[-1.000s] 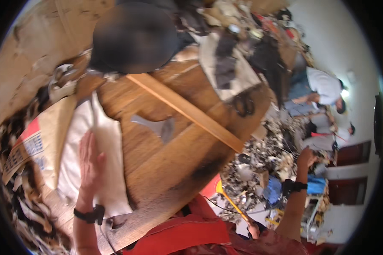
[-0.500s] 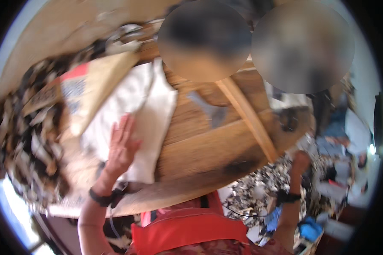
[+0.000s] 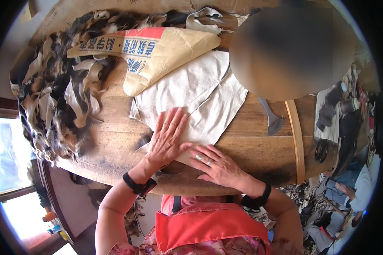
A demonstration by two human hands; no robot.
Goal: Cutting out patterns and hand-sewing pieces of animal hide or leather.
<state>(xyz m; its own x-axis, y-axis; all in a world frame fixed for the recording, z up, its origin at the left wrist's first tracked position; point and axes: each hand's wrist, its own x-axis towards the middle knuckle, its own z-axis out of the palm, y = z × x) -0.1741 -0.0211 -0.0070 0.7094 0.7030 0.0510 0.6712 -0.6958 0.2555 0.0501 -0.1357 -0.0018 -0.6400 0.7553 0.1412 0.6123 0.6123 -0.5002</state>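
My left hand (image 3: 168,138) lies flat on a pale, creased piece (image 3: 212,97) that looks like the skin side of a hide, with a seam or fold line running across it. Its fingers are stretched out and hold nothing. My right hand (image 3: 219,165), with two rings, rests palm down at the near edge of the same piece, fingers extended, close to the left thumb. A tan printed paper sheet (image 3: 170,51) covers the far left part of the piece. Dark fur (image 3: 144,141) sticks out beside its near left edge. Black bands circle both wrists.
Fur and hide strips (image 3: 64,102) pile along the left of the wooden table (image 3: 110,148). Right of the piece lie a grey flared blade (image 3: 271,120), a wooden strip (image 3: 296,144) and black-handled scissors (image 3: 321,149). Scraps (image 3: 304,195) heap beyond the right edge.
My right hand has come from the scrap heap at the right onto the pale piece's near edge. My left hand stays flat on the piece. The view has shifted left.
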